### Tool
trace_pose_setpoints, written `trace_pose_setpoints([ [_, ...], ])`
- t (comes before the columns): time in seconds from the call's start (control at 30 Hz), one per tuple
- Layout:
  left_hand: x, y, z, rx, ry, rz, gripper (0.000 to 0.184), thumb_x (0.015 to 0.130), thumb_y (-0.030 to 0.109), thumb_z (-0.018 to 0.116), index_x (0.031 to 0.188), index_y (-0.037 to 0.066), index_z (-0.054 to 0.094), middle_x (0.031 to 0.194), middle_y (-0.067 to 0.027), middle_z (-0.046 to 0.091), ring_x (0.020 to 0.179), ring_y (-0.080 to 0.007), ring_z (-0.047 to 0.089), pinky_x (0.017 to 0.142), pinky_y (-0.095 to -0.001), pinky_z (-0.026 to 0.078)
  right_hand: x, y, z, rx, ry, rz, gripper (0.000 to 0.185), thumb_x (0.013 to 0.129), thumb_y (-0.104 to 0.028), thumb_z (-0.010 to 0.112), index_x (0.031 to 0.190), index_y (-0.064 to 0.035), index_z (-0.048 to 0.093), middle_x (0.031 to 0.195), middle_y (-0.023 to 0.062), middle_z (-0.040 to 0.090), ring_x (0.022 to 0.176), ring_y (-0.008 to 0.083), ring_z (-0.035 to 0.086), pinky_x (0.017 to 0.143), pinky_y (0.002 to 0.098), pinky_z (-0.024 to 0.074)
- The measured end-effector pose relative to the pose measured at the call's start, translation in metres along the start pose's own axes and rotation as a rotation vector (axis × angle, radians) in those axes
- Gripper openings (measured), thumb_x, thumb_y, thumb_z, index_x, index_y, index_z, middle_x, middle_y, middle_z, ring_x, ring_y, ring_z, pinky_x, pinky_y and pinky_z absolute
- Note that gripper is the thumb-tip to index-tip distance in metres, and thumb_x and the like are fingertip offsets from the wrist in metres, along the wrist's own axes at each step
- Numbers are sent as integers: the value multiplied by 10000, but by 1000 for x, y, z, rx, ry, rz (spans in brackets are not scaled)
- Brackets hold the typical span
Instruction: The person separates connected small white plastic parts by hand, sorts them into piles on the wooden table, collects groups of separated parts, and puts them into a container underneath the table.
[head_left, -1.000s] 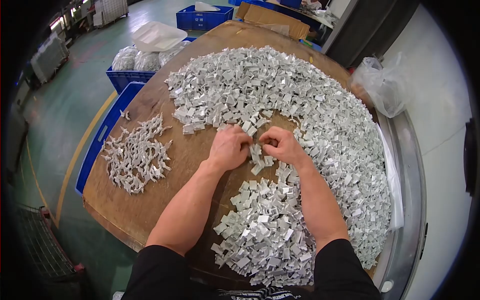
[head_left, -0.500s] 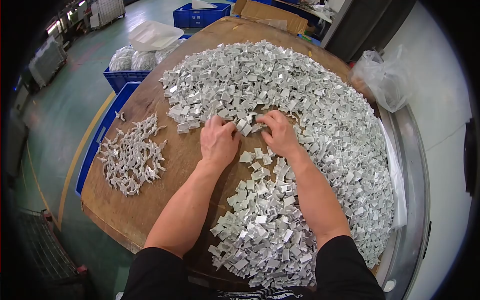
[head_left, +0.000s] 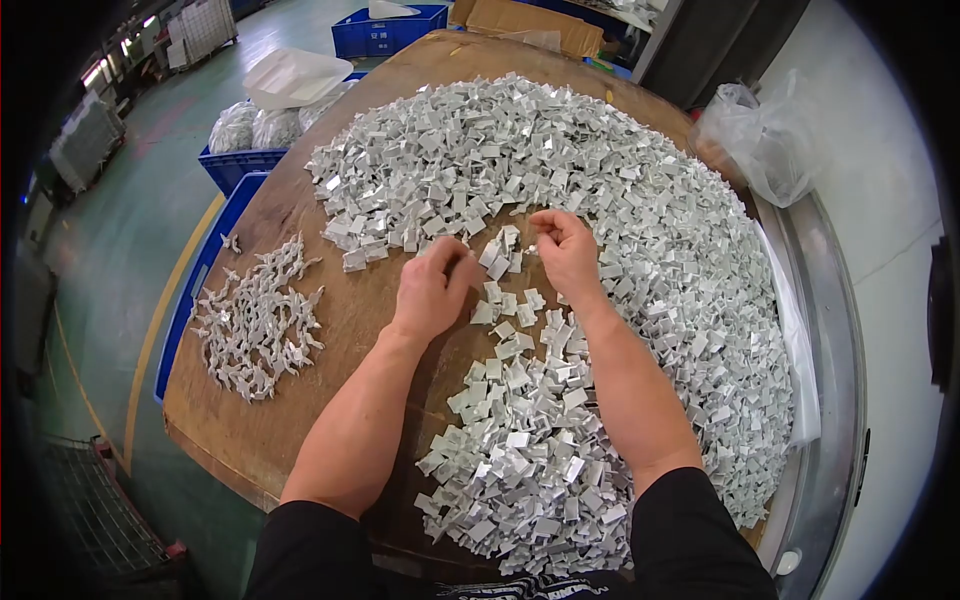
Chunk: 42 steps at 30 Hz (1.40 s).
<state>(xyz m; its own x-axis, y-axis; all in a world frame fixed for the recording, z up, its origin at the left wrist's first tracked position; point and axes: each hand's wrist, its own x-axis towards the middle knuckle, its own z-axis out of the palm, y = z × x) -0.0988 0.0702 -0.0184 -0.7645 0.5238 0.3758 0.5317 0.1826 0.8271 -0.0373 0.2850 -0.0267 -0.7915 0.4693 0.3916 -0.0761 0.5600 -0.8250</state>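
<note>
Two hands at the inner edge of a big heap of metal pieces

The wooden bench (head_left: 230,440) lies beneath the big heap (head_left: 690,280), its near edge partly hidden behind forearms and dark sleeves. The heap itself, pale metal pieces in a broad curve, is so dense that single pieces blur together at its right side. Inside its curve, nearest the body, sits a smaller heap (head_left: 525,470), partly covered by the right forearm; where the two heaps meet under that arm cannot be made out. Left of the big heap, a blue crate (head_left: 215,250) is mostly hidden behind the bench. Also left of it, well apart, lies a patch of twisted scraps (head_left: 255,320). Beyond its right edge, a crumpled clear bag (head_left: 765,150) has unclear contents.

Both hands are within the big heap's hollow. The left hand (head_left: 432,287) has curled, blurred fingers; whether they grip anything cannot be told. The right hand (head_left: 568,255) bends its fingers toward the thumb beside the heap, and its hold is equally unclear. Between the hands, just inside the heap's inner edge, stands a small cluster of pieces (head_left: 500,252). Slightly nearer the body are a few loose pieces (head_left: 508,303).
</note>
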Motion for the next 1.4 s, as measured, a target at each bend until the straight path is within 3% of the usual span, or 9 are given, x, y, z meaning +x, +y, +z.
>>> trace_pose_setpoints([
  [0.17, 4, -15, 7, 76, 200, 38, 200, 887, 134, 630, 1077, 71, 636, 905, -117, 640, 815, -285, 625, 737, -387, 498, -9, -22, 6, 458, -328, 93, 181, 886, 20, 600, 1053, -3, 667, 1005, 9, 657, 807, 48, 611, 740, 233, 518],
  [0.27, 2, -18, 10, 282, 166, 140, 274, 860, 170, 663, 1123, 96, 645, 976, -98, 619, 925, -278, 598, 802, -400, 474, -10, -27, 8, 324, -280, -83, 217, 867, -3, 629, 1076, -28, 679, 1041, 60, 691, 963, 144, 647, 821, 284, 527],
  [0.33, 1, -11, 10, 418, 119, 172, 313, 842, 201, 682, 1139, 109, 650, 1039, -91, 606, 1000, -284, 571, 846, -415, 453, -3, -25, 2, -228, -246, -455, 316, 813, -103, 677, 1122, -34, 671, 1221, 137, 631, 1165, 300, 566, 997, 407, 460],
  [0.53, -1, -3, 13, 581, 112, 160, 321, 807, 136, 673, 1128, 132, 660, 1187, -39, 586, 1094, -297, 523, 876, -434, 424, -11, -16, 7, -327, -349, -353, 277, 755, -146, 668, 1022, -75, 689, 1359, 183, 534, 1252, 369, 504, 1067, 426, 402],
  [0.83, -2, -6, 10, 578, -22, 161, 303, 835, 127, 621, 1133, 171, 659, 1104, -19, 608, 1079, -285, 521, 866, -432, 402, -2, -8, -5, -352, -258, -400, 165, 683, -2, 538, 832, -25, 606, 941, 111, 623, 904, 312, 591, 794, 387, 494],
  [1.07, -4, -4, 15, 502, -55, 240, 299, 808, 153, 670, 1106, 176, 692, 1166, 2, 625, 1117, -282, 529, 915, -438, 405, -9, -33, -11, -32, -500, 55, 184, 707, -7, 537, 850, 9, 653, 799, 117, 601, 738, 204, 593, 674, 292, 475],
  [1.2, -3, 3, 9, 608, 40, 67, 152, 821, 199, 671, 936, 102, 692, 1029, -60, 628, 1046, -287, 548, 865, -419, 418, 6, -15, 1, -209, -289, -153, 245, 808, -244, 638, 841, -10, 702, 845, 131, 673, 806, 271, 628, 765, 375, 480],
  [1.23, -3, 0, 11, 632, 83, 23, 147, 827, 194, 663, 937, 98, 684, 1024, -65, 623, 1042, -288, 548, 861, -418, 418, 10, -16, 9, -275, -294, -62, 391, 813, -379, 659, 991, -34, 708, 1017, 152, 677, 971, 324, 609, 907, 431, 457],
  [1.4, 2, -11, 16, 695, 223, -135, 208, 852, 155, 617, 1045, 91, 661, 1068, -62, 604, 1057, -290, 541, 870, -419, 416, 32, -31, 50, -722, -383, -253, 614, 775, -403, 673, 1313, -125, 572, 1338, 141, 547, 1217, 375, 472, 1075, 427, 388],
])
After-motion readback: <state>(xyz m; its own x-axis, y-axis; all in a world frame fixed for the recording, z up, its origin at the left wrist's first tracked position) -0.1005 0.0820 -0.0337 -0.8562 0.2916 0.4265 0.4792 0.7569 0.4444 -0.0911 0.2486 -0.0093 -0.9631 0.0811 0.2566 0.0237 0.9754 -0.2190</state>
